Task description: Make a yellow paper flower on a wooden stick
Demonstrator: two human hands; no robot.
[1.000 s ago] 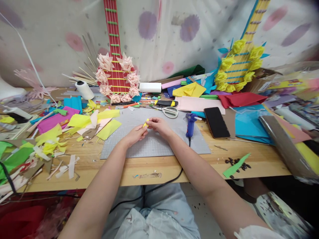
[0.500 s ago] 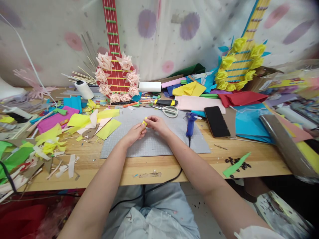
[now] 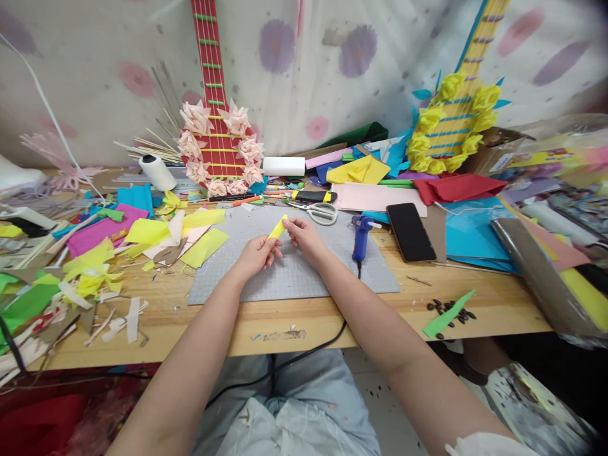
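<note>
Along the far left of the wooden bench (image 3: 285,315), green paper scraps (image 3: 29,310) lie heaped, with a magenta packet (image 3: 104,233) behind them. Next come loose yellow paper pieces (image 3: 147,232), then a white spool (image 3: 158,173) tipped at a slant and a red guitar-shaped piece (image 3: 222,152) ringed with pale pink flowers. Near the middle, the left hand (image 3: 256,256) has its fingers closed on the lower end of a yellow strip (image 3: 277,229), which slants up between the two hands above a grey cutting mat (image 3: 294,278). The right hand (image 3: 306,240) pinches the upper end between thumb and fingertips. Just beyond it lie scissors (image 3: 325,215) (their loops toward the right), then a blue glue gun (image 3: 361,239) on the mat and a dark phone (image 3: 410,233). Farther right, a green strip (image 3: 449,315) rests among small dark pieces (image 3: 470,315), with blue sheets (image 3: 475,234) behind.
</note>
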